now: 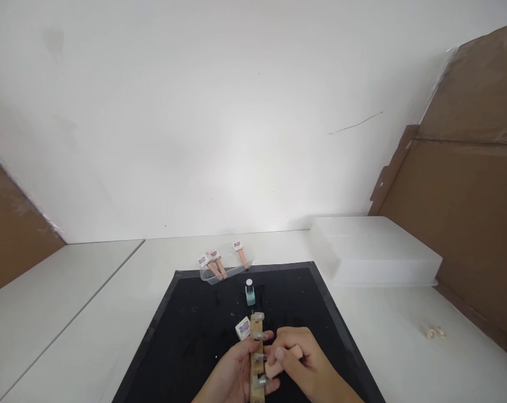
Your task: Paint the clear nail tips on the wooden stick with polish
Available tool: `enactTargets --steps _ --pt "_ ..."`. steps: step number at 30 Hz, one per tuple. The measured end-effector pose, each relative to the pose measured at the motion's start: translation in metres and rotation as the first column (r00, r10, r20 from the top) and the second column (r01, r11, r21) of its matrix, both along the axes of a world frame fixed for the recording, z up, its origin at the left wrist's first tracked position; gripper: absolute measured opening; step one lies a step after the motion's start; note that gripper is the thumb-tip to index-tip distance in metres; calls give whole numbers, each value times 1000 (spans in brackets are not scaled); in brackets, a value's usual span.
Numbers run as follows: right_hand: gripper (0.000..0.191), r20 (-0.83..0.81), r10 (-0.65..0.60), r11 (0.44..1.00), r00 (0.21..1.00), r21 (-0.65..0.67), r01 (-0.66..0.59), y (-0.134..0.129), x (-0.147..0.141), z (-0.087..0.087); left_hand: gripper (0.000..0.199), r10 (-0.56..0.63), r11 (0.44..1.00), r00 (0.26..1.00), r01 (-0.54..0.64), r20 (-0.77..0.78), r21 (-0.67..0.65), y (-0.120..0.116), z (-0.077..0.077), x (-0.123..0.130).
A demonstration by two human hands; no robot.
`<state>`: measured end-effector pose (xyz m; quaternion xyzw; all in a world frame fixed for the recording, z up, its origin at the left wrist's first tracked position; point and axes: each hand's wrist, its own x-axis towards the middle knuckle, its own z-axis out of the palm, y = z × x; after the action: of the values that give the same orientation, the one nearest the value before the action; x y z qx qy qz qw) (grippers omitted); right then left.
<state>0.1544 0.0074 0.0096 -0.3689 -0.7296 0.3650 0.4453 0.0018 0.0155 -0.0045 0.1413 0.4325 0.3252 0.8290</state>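
Observation:
My left hand grips a wooden strip that points away from me. Several clear nail tips stick out along it. Between the fingers of my right hand is a pink nail polish cap, held aslant close to the strip's right side. Any brush on the cap is too small to make out. A white square nail polish bottle with a purple print shows just beyond my left fingers; whether they touch it I cannot tell. Farther off stands a teal bottle with a white-topped dark cap.
At the back, a clear tray holds several white bottles with pink caps on the black mat's far edge. A translucent white box stands at right. Small cream-coloured rings lie on the white table. Cardboard borders the right side.

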Motion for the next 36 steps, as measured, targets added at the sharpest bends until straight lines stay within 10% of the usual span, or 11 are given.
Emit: enactTargets --steps 36 --pt "45 -390 -144 942 910 -337 4 -7 2 8 38 -4 981 999 -6 52 194 -13 8 -7"
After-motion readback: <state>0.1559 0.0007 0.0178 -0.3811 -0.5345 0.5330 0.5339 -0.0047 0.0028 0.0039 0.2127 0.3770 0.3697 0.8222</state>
